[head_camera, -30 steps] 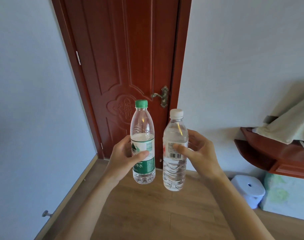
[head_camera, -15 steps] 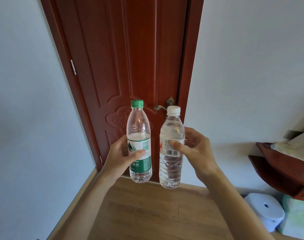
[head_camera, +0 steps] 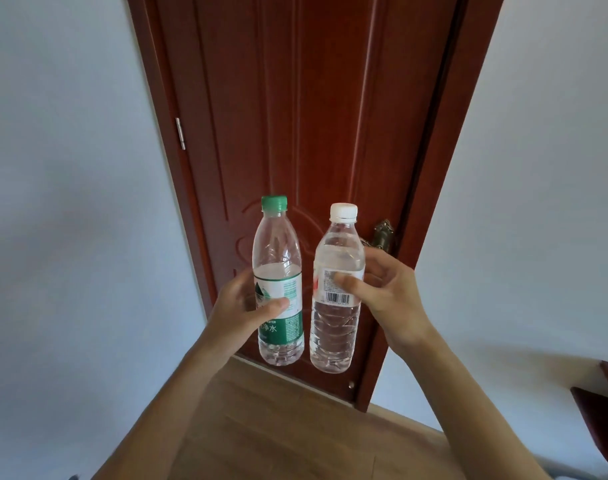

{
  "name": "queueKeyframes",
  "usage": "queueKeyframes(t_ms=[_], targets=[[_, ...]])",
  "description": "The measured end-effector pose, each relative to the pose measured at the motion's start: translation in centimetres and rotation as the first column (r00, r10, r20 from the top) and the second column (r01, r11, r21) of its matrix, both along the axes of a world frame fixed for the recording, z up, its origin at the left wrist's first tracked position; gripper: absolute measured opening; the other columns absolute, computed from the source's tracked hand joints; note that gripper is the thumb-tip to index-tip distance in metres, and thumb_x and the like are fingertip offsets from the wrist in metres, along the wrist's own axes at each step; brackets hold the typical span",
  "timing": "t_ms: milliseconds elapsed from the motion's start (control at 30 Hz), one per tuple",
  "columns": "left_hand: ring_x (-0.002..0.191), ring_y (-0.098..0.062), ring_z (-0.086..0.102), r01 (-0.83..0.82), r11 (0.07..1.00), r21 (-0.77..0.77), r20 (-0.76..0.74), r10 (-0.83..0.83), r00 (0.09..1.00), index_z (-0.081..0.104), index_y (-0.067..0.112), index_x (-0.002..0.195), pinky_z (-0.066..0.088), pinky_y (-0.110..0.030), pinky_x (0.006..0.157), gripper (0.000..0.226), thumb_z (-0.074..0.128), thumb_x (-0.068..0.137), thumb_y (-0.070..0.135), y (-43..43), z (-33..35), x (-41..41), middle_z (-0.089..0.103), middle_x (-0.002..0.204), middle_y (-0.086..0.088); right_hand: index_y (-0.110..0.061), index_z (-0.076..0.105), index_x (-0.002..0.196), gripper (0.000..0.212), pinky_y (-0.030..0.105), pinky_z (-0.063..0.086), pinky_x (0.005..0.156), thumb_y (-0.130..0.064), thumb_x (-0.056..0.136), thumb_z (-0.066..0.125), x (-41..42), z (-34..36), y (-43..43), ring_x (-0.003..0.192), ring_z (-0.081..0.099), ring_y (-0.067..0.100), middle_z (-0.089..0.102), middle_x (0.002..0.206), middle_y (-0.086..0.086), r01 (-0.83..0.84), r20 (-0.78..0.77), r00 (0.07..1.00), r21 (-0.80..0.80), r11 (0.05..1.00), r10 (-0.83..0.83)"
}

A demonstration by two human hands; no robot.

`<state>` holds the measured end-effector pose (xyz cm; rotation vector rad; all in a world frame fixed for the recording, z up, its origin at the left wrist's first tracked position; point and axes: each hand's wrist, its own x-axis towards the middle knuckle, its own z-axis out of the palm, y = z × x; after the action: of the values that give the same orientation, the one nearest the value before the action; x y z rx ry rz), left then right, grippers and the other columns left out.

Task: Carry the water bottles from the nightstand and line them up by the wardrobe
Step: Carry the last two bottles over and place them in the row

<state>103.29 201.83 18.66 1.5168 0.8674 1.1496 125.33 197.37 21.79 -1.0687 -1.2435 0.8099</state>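
Note:
I hold two clear plastic water bottles upright in front of me, side by side and a small gap apart. My left hand (head_camera: pixel 242 306) grips the green-capped bottle (head_camera: pixel 278 258) around its green and white label. My right hand (head_camera: pixel 385 296) grips the white-capped bottle (head_camera: pixel 335 334) at its barcode label. Both bottles are in the air, well above the floor. Neither a nightstand nor a wardrobe can be recognised in view.
A shut reddish-brown door (head_camera: pixel 295 116) with a brass handle (head_camera: pixel 382 233) fills the middle, straight ahead. White walls (head_camera: pixel 70 202) stand on both sides. Wooden floor (head_camera: pixel 278 427) lies below. A dark red furniture edge (head_camera: pixel 603 410) shows at the lower right.
The view has turned left and come nearer the door. The red shelf, cloth and white roll at the right have slid out of view. Both bottles stay held the same way.

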Motion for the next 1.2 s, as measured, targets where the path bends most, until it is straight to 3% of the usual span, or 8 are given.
queueKeyframes(t_ms=[300, 433, 500, 567, 800, 900, 1033, 1200], targets=[[0.101, -0.007, 0.07, -0.197, 0.979, -0.054, -0.02, 0.196, 0.98, 0.061, 0.034, 0.112, 0.059, -0.025, 0.074, 0.061, 0.08, 0.055, 0.042, 7.9, 0.0, 0.8, 0.074, 0.106, 0.017, -0.005, 0.069, 0.114, 0.051, 0.032, 0.059, 0.084, -0.018, 0.067, 0.082, 1.9, 0.3, 11.8, 0.101, 0.073, 0.022, 0.077, 0.105, 0.006, -0.207, -0.05, 0.977, -0.018, 0.978, 0.206], [0.099, -0.002, 0.069, -0.302, 0.952, -0.045, -0.049, 0.3, 0.953, 0.059, 0.034, 0.111, 0.059, -0.023, 0.077, 0.048, 0.085, 0.072, 0.021, 10.0, -0.1, -0.5, 0.073, 0.101, 0.025, -0.007, 0.069, 0.113, 0.051, 0.038, 0.058, 0.088, -0.019, 0.065, 0.082, 0.1, 0.0, 16.1, 0.102, 0.072, 0.025, 0.077, 0.105, 0.007, -0.306, -0.059, 0.951, -0.053, 0.95, 0.303], [0.096, -0.003, 0.07, -0.35, 0.936, -0.044, -0.039, 0.348, 0.937, 0.06, 0.03, 0.11, 0.057, -0.019, 0.072, 0.042, 0.074, 0.079, 0.006, 10.7, -0.4, -1.7, 0.074, 0.097, 0.023, -0.007, 0.069, 0.113, 0.051, 0.039, 0.058, 0.087, -0.019, 0.064, 0.082, -1.4, -0.3, 18.2, 0.101, 0.073, 0.025, 0.077, 0.105, 0.007, -0.353, -0.067, 0.935, -0.066, 0.933, 0.348], [0.096, -0.007, 0.071, -0.41, 0.911, -0.046, -0.048, 0.408, 0.912, 0.061, 0.027, 0.112, 0.057, -0.02, 0.073, 0.041, 0.073, 0.079, 0.005, 11.3, -0.6, -3.4, 0.075, 0.099, 0.017, -0.01, 0.071, 0.109, 0.048, 0.038, 0.057, 0.085, -0.018, 0.064, 0.083, -3.2, -0.9, 20.2, 0.098, 0.073, 0.024, 0.077, 0.103, 0.006, -0.402, -0.069, 0.915, -0.078, 0.912, 0.397], [0.103, -0.021, 0.07, -0.598, 0.799, -0.068, -0.047, 0.596, 0.801, 0.061, 0.016, 0.123, 0.059, -0.038, 0.085, 0.044, 0.072, 0.082, 0.003, 14.6, -1.6, -10.1, 0.072, 0.114, -0.004, -0.019, 0.075, 0.103, 0.044, 0.053, 0.054, 0.096, -0.021, 0.061, 0.087, -10.8, -2.9, 27.3, 0.102, 0.071, 0.03, 0.077, 0.104, 0.006, -0.521, -0.068, 0.853, -0.122, 0.845, 0.517], [0.1, -0.018, 0.071, -0.631, 0.773, -0.057, -0.046, 0.63, 0.775, 0.062, 0.024, 0.115, 0.06, -0.033, 0.082, 0.041, 0.071, 0.082, 0.002, 16.7, -2.2, -13.3, 0.075, 0.107, 0.002, -0.021, 0.074, 0.103, 0.04, 0.048, 0.056, 0.092, -0.009, 0.066, 0.085, -14.4, -3.1, 30.5, 0.1, 0.072, 0.029, 0.077, 0.103, 0.005, -0.56, -0.047, 0.828, -0.133, 0.818, 0.559], [0.097, -0.014, 0.071, -0.682, 0.73, -0.054, -0.001, 0.683, 0.731, 0.063, 0.029, 0.11, 0.06, -0.028, 0.078, 0.04, 0.071, 0.082, 0.003, 19.7, -2.5, -17.6, 0.076, 0.101, 0.007, -0.02, 0.073, 0.102, 0.044, 0.033, 0.057, 0.078, -0.014, 0.059, 0.084, -19.2, -2.8, 34.4, 0.091, 0.074, 0.021, 0.078, 0.099, 0.004, -0.617, -0.06, 0.786, -0.145, 0.774, 0.615], [0.098, -0.017, 0.071, -0.717, 0.695, -0.056, 0.049, 0.719, 0.693, 0.063, 0.023, 0.114, 0.06, -0.03, 0.079, 0.041, 0.077, 0.076, 0.015, 22.6, -2.7, -22.8, 0.075, 0.104, 0.003, -0.015, 0.072, 0.105, 0.044, 0.023, 0.057, 0.069, -0.007, 0.063, 0.084, -25.5, -2.5, 38.9, 0.085, 0.075, 0.014, 0.078, 0.097, 0.003, -0.686, -0.025, 0.721, -0.167, 0.708, 0.692]])
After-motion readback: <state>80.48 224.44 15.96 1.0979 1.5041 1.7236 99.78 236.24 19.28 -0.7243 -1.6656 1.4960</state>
